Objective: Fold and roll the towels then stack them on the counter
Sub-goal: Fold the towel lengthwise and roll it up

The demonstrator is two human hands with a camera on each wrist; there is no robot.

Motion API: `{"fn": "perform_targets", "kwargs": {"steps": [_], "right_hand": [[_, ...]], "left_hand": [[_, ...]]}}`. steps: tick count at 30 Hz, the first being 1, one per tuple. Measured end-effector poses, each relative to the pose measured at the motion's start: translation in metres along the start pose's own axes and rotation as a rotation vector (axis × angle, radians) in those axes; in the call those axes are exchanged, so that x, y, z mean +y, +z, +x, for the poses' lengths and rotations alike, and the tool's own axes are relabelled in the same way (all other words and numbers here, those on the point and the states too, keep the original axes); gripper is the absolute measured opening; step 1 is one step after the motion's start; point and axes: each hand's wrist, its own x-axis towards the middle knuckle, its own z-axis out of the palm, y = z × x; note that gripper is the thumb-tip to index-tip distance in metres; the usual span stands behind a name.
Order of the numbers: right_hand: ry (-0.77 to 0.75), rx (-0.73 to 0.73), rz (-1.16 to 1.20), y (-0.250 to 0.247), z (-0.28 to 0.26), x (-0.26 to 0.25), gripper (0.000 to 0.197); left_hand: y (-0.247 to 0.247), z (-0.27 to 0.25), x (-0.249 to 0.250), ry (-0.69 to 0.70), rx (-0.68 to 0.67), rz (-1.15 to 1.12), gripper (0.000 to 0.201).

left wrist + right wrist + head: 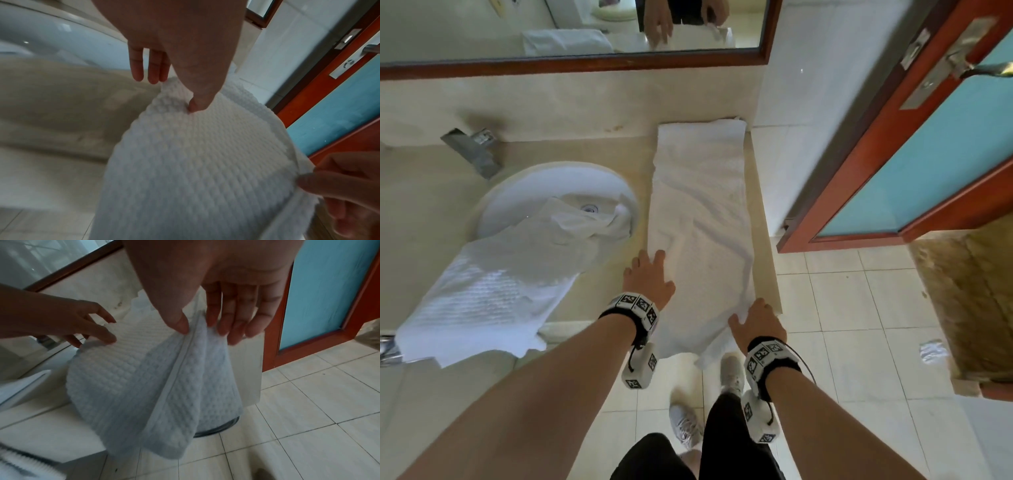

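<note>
A long white waffle-weave towel (pixel 702 212) lies folded lengthwise on the beige counter (pixel 602 301), right of the sink. Its near end hangs over the counter's front edge. My left hand (pixel 650 267) rests on the towel's left edge with fingers fairly straight; in the left wrist view the thumb (pixel 195 104) presses into the cloth. My right hand (pixel 750 315) is at the towel's right edge near the counter's corner. Its thumb (pixel 179 324) and fingers (pixel 226 331) pinch a raised fold of the towel (pixel 144 378). A second white towel (pixel 493 284) lies crumpled across the sink and counter at left.
The round white sink (pixel 524 192) with a metal faucet (pixel 476 150) sits left of the folded towel. A mirror (pixel 551 31) hangs behind the counter. A red-framed door (pixel 928 137) with blue glass stands open at right, over a tiled floor (pixel 859 325).
</note>
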Motion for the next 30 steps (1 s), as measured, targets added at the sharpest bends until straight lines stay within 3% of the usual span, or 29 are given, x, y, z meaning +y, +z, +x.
{"fn": "perform_targets", "kwargs": {"steps": [5,10,15,17,20,22,26,30], "right_hand": [[0.123,-0.107,0.121,0.017,-0.012,0.003,0.054],[0.136,-0.097,0.187,0.021,-0.012,0.01,0.036],[0.136,-0.029,0.373,0.033,-0.01,0.026,0.024],[0.101,-0.031,0.513,0.043,-0.014,0.028,0.032],[0.082,0.001,0.502,0.057,-0.015,0.03,0.048],[0.084,-0.006,0.524,0.059,-0.016,0.032,0.041],[0.052,-0.082,0.49,0.057,-0.016,0.034,0.024],[0.019,-0.101,0.541,0.05,-0.024,0.032,0.043]], "left_hand": [[0.025,-0.046,-0.006,-0.089,0.063,-0.162,0.069],[0.04,-0.069,-0.011,-0.014,0.087,-0.257,0.038],[0.046,-0.062,-0.002,-0.059,0.118,-0.351,0.022],[0.048,-0.061,0.001,-0.067,0.119,-0.45,0.018],[0.051,-0.068,0.0,-0.071,0.093,-0.547,0.013],[0.053,-0.074,-0.003,-0.064,0.036,-0.594,0.018],[0.048,-0.088,-0.013,0.0,-0.115,-0.576,0.052],[0.046,-0.097,-0.019,0.02,-0.146,-0.549,0.06]]}}
